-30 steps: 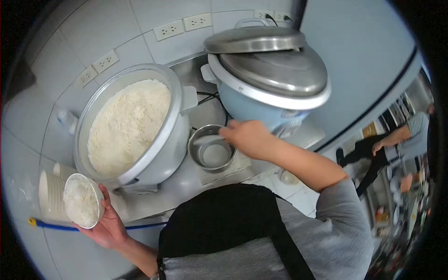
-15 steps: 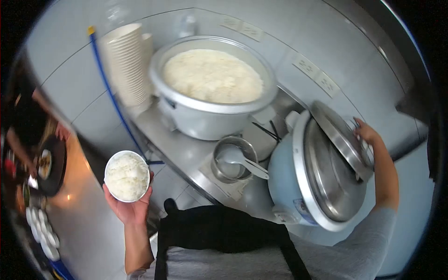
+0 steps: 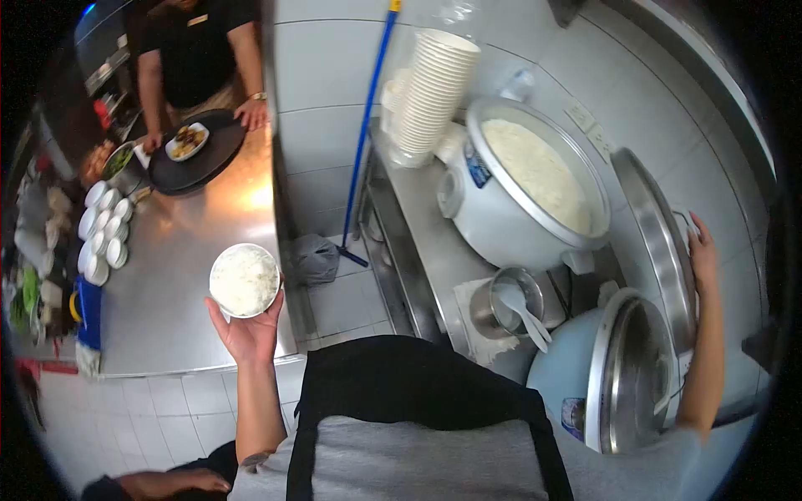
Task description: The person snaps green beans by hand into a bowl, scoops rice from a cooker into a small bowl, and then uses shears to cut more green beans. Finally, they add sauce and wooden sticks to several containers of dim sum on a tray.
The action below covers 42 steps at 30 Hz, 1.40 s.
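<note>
My left hand [image 3: 249, 330] holds a white bowl of rice [image 3: 244, 280] out over the floor beside a steel counter [image 3: 192, 275]. My right hand [image 3: 700, 250] grips the handle of a steel lid [image 3: 660, 242], held on edge between the open rice cooker [image 3: 522, 200] full of white rice and the closed blue rice cooker [image 3: 614, 376]. A white rice paddle [image 3: 522, 309] rests in a small steel pot [image 3: 501, 301] between the two cookers.
A tall stack of white bowls [image 3: 430, 88] stands left of the open cooker. A blue mop handle [image 3: 368, 125] leans on the tiled wall. Another person [image 3: 200, 50] holds a black tray [image 3: 196, 150] with a plate of food. Small white bowls [image 3: 100, 234] line the counter's left side.
My head has turned left, bringing the steel counter and another person into view. My right hand left the paddle in the pot and lifted the steel lid off the blue cooker.
</note>
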Each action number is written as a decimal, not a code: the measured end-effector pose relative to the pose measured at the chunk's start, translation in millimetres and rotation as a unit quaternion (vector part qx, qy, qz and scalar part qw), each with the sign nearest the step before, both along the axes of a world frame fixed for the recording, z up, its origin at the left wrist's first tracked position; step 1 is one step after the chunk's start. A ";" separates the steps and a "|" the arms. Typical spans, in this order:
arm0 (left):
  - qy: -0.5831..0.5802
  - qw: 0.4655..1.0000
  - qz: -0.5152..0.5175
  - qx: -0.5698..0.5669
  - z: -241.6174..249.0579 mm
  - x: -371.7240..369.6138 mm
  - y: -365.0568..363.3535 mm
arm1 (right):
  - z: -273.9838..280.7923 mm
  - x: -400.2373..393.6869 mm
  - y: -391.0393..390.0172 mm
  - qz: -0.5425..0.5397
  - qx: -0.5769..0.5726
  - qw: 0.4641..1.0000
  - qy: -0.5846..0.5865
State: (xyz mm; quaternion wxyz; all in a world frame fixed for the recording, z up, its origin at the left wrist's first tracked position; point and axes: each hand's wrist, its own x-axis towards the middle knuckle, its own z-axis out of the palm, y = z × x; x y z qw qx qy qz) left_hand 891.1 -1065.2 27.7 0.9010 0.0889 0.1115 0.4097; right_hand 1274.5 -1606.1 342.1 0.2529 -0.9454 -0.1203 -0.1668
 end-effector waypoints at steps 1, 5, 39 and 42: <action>0.001 1.000 0.018 0.000 -4.2 -13.1 3.1 | -10.3 19.0 28.7 -0.001 -0.022 1.000 -0.012; 0.004 0.996 0.091 -0.012 -4.1 -77.1 6.7 | -78.2 93.9 122.9 0.086 -0.078 0.985 -0.131; 0.034 0.997 0.052 0.054 5.9 -25.9 55.9 | -120.8 -101.5 490.2 0.691 -0.162 0.683 -0.171; 0.024 0.998 0.031 0.043 -8.1 -42.2 43.9 | -174.4 -188.2 547.6 0.840 -0.089 0.531 -0.074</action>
